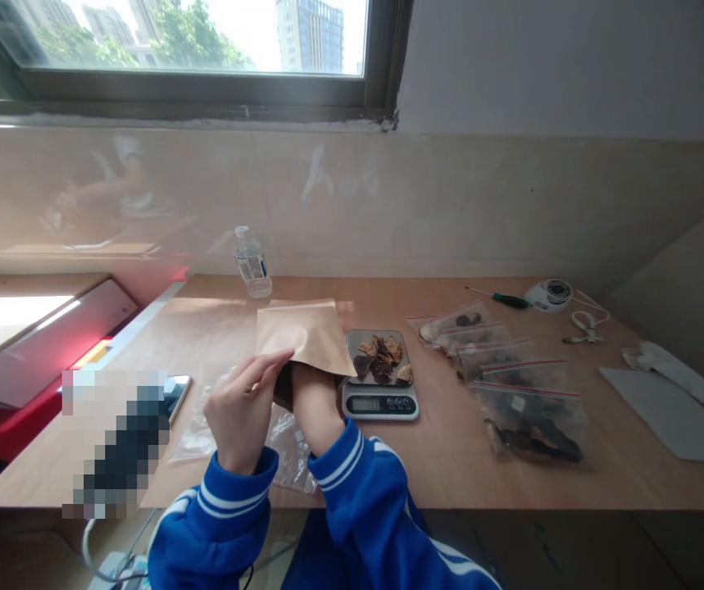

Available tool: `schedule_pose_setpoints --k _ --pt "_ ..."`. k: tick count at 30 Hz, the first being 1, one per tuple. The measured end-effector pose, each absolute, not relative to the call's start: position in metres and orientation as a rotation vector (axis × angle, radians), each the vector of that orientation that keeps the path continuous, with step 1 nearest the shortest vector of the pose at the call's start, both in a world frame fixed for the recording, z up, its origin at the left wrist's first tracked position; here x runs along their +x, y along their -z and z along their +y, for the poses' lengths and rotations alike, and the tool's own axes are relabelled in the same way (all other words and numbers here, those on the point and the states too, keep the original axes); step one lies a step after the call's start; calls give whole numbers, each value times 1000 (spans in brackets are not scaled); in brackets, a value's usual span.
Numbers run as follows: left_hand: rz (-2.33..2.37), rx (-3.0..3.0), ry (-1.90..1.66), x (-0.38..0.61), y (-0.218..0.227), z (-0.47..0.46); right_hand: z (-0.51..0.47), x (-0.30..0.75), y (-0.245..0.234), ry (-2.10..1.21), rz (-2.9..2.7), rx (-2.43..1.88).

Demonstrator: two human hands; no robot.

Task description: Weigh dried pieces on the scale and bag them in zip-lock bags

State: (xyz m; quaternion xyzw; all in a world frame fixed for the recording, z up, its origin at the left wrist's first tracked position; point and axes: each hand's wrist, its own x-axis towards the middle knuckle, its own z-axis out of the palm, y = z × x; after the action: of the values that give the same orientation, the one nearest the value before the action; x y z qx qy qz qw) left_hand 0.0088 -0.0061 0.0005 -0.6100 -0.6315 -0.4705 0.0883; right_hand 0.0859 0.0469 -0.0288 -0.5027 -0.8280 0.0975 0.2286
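A brown paper pouch (306, 332) lies on the table with its mouth toward me. At the left of that mouth, my left hand (242, 410) pinches the pouch's edge between thumb and fingers. My right hand (315, 408) reaches inside, so only its back and wrist show; the fingers are hidden. Just right of the pouch stands a kitchen scale (381, 406) with a lit display, its digits too small to read surely. Dried brown slices (382, 356) are heaped on its plate. Clear plastic bags (290, 447) lie beneath my forearms.
Several zip bags of dried pieces (529, 422) overlap at the right. Beyond them are a green-handled screwdriver (510, 301), a white dome camera (548, 295) with cable, and a white sheet (671, 414). A water bottle (254, 266) stands behind; a phone (176, 393), partly blurred, lies left.
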Motion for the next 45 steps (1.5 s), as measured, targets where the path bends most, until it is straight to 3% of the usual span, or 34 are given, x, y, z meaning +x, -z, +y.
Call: schedule_pose_setpoints --k 6,14,20,24,30,38,45 --pt "-1815 -1807 1424 8 3 -11 9 105 7 -469 -2233 -1560" --pt "-1896 -1734 1422 -1 -1 -3 -28 175 -11 -742 -1845 -952" --pt "-1940 -1689 1453 -7 1 7 66 225 8 -454 -1793 -1330" --pt "-1950 -1684 1445 -12 0 8 109 219 28 -332 -2011 -1460" --pt "-1929 -1679 1462 -18 -2 6 75 219 18 -294 -1962 -1360" --pt "-1988 -1652 1422 -8 1 2 -13 170 12 -859 -1891 -876" --pt "-1949 -1657 1462 -14 4 -9 -13 103 4 -616 -2061 -1024"
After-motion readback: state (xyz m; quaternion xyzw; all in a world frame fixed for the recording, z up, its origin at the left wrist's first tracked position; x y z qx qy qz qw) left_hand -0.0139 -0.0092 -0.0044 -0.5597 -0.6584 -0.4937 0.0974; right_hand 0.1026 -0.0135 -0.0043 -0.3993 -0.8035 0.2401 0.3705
